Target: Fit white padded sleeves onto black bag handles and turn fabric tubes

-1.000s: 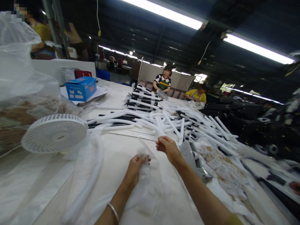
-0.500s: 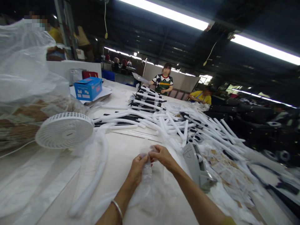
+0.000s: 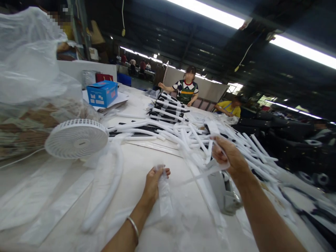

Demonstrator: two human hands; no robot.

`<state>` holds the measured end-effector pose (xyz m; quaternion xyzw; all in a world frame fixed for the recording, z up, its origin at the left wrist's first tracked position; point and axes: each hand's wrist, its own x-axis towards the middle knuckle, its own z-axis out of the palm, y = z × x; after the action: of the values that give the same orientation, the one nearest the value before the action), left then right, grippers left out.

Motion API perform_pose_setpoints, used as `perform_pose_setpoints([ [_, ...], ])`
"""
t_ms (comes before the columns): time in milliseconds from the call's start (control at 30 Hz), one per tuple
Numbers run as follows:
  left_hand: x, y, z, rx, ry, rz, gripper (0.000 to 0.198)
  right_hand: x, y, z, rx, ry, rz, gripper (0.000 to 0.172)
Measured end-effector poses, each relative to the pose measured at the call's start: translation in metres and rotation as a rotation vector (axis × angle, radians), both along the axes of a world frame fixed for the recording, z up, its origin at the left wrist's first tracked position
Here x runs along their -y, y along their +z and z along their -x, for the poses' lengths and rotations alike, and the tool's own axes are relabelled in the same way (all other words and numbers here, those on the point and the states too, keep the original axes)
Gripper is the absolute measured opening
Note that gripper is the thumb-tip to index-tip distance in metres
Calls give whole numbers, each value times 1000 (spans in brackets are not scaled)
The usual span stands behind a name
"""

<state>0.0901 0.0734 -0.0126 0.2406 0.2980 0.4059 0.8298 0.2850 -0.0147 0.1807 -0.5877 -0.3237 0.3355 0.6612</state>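
Note:
My left hand is closed over the table, its thumb and fingers pinching the gathered top of a clear plastic bag, which hangs down toward me. Farther to the right, my right hand is raised with curled fingers around a translucent plastic strip. The strip's loose part trails left and down toward the bag; whether the two join is too blurred to tell. Below my right hand stands a grey tape dispenser-like device, partly hidden by the strip and forearm.
White foam tubes and black pieces are heaped across the table. At the left are a white fan, a blue box and a large clear bag. A co-worker stands beyond the pile.
My hands were together at the bag's top. My right hand has moved away right and up with the strip, while my left has kept its pinch. The co-worker has extended an arm.

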Motion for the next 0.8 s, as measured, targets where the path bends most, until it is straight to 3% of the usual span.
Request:
perform_pose_setpoints([
  [67, 1, 0, -1, 17, 2, -13, 51, 2, -23, 32, 13, 107, 157, 33],
  [167, 3, 1, 0, 32, -2, -42, 47, -5, -77, 84, 71, 257, 379, 36],
  [267, 3, 2, 4, 32, -56, -53, 44, -16, -122, 117, 45, 270, 418, 38],
  [333, 2, 3, 6, 41, -81, -51, 45, -22, -139, 123, -4, 254, 412, 40],
  [500, 2, 3, 7, 92, -69, -38, 44, -28, -156, 117, -77, 221, 418, 44],
  [800, 3, -4, 2, 108, -166, 39, 64, -27, -163, 117, -114, 206, 434, 41],
])
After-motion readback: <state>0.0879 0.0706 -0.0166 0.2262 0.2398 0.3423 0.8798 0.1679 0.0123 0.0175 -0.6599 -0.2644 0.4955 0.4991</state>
